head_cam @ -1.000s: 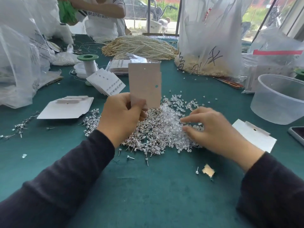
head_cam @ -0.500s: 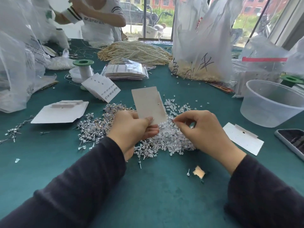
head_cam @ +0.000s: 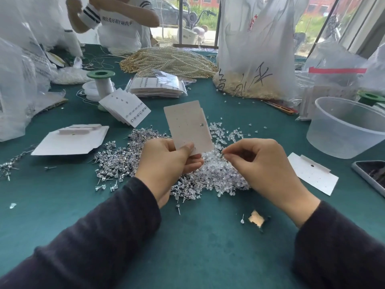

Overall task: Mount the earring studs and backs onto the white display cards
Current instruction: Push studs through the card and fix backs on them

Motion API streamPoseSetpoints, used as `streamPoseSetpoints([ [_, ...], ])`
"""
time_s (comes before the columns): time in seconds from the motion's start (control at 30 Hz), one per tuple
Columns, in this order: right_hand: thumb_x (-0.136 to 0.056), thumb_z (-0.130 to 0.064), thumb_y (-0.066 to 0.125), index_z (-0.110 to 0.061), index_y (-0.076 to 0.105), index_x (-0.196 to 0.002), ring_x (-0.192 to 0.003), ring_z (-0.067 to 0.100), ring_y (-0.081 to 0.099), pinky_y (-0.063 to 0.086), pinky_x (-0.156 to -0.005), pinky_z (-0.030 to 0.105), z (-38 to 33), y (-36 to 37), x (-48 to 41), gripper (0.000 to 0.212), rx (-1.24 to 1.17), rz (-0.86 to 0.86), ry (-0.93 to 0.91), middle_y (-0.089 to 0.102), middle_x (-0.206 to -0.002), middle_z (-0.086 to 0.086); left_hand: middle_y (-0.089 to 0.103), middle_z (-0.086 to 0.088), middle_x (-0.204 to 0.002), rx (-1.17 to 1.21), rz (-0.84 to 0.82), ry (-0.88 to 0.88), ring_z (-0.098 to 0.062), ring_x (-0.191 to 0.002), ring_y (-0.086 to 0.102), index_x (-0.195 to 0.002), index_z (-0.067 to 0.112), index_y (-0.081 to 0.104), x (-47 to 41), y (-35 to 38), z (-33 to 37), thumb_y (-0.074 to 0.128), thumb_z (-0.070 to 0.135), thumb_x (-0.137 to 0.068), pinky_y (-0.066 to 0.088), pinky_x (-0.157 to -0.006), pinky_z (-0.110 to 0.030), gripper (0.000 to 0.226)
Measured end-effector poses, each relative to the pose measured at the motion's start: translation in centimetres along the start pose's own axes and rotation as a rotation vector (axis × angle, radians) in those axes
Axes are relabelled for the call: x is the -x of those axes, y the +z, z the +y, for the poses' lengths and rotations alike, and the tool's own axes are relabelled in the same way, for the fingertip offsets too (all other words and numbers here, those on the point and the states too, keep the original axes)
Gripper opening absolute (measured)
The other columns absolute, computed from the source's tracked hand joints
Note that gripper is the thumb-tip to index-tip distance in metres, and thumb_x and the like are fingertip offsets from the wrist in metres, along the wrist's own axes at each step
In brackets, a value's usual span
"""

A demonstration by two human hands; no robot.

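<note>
Clutter on the green table (head_cam: 198,257)
Pearl strands (head_cam: 170,59) lie heaped at the far edge beside a plastic bag (head_cam: 256,49); clear tub (head_cam: 341,132) and phone (head_cam: 373,174) at right, green-capped spool (head_cam: 101,81) at left, a person (head_cam: 120,24) beyond.

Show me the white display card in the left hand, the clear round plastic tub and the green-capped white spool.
white display card (head_cam: 185,124), head view, bare middle of its face
clear round plastic tub (head_cam: 341,142), head view, near outer wall
green-capped white spool (head_cam: 100,74), head view, green top cap
</note>
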State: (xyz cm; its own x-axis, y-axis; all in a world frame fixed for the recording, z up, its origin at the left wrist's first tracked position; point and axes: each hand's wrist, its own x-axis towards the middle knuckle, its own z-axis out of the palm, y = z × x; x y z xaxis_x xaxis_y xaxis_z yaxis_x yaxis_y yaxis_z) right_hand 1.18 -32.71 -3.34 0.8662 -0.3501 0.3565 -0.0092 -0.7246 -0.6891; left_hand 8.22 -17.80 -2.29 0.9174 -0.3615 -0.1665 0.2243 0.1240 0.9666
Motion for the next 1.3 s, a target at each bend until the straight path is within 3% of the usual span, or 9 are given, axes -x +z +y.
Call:
streamPoseSetpoints([
  [0.13,-0.077,-0.008,0.068,-0.022,0.074,-0.079,-0.065,0.011,0.065,0.053,-0.065,0.027,-0.1,0.0,0.3,0.015,-0.026,0.003,0.019,0.070,-0.068,-0.006,0.064,-0.016,-0.068,-0.035,0.007,0.028,-0.011,-0.047,0.064,-0.086,-0.006,0.058,0.2,0.2,0.1,0.054,0.003,-0.087,0.055,-0.050,-0.018,0.010],
  [0.27,-0.077,-0.008,0.070,-0.024,0.074,-0.080,-0.061,0.004,0.063,0.048,-0.060,0.014,-0.7,0.1,0.8,0.016,-0.089,0.035,-0.007,0.070,-0.067,-0.011,0.064,-0.016,-0.068,-0.063,0.034,0.055,-0.011,-0.046,0.064,-0.088,-0.007,0.059,0.3,0.2,0.1,0.056,0.002,-0.086,0.055,-0.050,-0.018,0.010],
  [0.4,-0.076,-0.006,0.071,-0.018,0.074,-0.081,-0.065,0.006,0.063,0.050,-0.064,0.017,-2.1,1.0,1.4,0.013,-0.082,0.140,-0.151,0.069,-0.070,-0.011,0.064,-0.014,-0.064,-0.093,0.048,0.094,-0.012,-0.046,0.064,-0.079,-0.002,0.061,0.4,0.5,-0.2,0.057,0.002,-0.085,0.055,-0.049,-0.018,0.008],
  [0.6,-0.073,-0.002,0.071,-0.007,0.071,-0.072,-0.061,0.014,0.058,0.047,-0.060,0.023,-2.9,2.3,1.6,0.005,-0.014,0.281,-0.362,0.066,-0.071,0.003,0.064,-0.012,-0.063,-0.145,0.029,0.148,-0.009,-0.046,0.062,-0.076,-0.003,0.063,0.6,0.8,-0.6,0.058,0.002,-0.085,0.053,-0.048,-0.018,0.011],
  [0.83,-0.074,0.003,0.069,-0.005,0.070,-0.073,-0.064,0.020,0.059,0.049,-0.059,0.036,-2.2,3.0,1.3,0.007,0.006,0.235,-0.381,0.064,-0.072,0.006,0.066,-0.012,-0.064,-0.135,0.021,0.145,-0.010,-0.048,0.062,-0.070,0.005,0.065,0.8,1.1,-0.8,0.057,-0.001,-0.085,0.056,-0.053,-0.022,0.018],
  [0.93,-0.074,0.002,0.065,0.000,0.065,-0.069,-0.063,0.024,0.057,0.049,-0.057,0.040,-2.1,3.3,1.4,0.006,0.060,0.249,-0.400,0.061,-0.070,0.009,0.064,-0.002,-0.053,-0.120,0.049,0.156,-0.008,-0.045,0.062,-0.067,0.006,0.063,0.8,1.2,-0.9,0.057,-0.002,-0.084,0.054,-0.049,-0.019,0.020],
  [1.13,-0.076,0.003,0.063,0.002,0.059,-0.065,-0.061,0.026,0.053,0.046,-0.055,0.039,-2.1,3.9,1.5,0.011,0.064,0.239,-0.398,0.058,-0.070,0.011,0.066,-0.008,-0.065,-0.136,0.047,0.186,-0.006,-0.047,0.063,-0.072,0.002,0.065,0.9,1.3,-1.0,0.057,-0.004,-0.084,0.054,-0.049,-0.018,0.015],
  [1.3,-0.075,0.003,0.061,0.002,0.056,-0.063,-0.059,0.024,0.050,0.043,-0.053,0.037,-2.1,4.0,1.5,0.013,0.065,0.250,-0.391,0.056,-0.069,0.010,0.067,-0.006,-0.064,-0.088,0.026,0.160,-0.007,-0.047,0.063,-0.070,0.003,0.065,1.1,1.4,-1.1,0.054,-0.004,-0.085,0.052,-0.048,-0.018,0.019],
])
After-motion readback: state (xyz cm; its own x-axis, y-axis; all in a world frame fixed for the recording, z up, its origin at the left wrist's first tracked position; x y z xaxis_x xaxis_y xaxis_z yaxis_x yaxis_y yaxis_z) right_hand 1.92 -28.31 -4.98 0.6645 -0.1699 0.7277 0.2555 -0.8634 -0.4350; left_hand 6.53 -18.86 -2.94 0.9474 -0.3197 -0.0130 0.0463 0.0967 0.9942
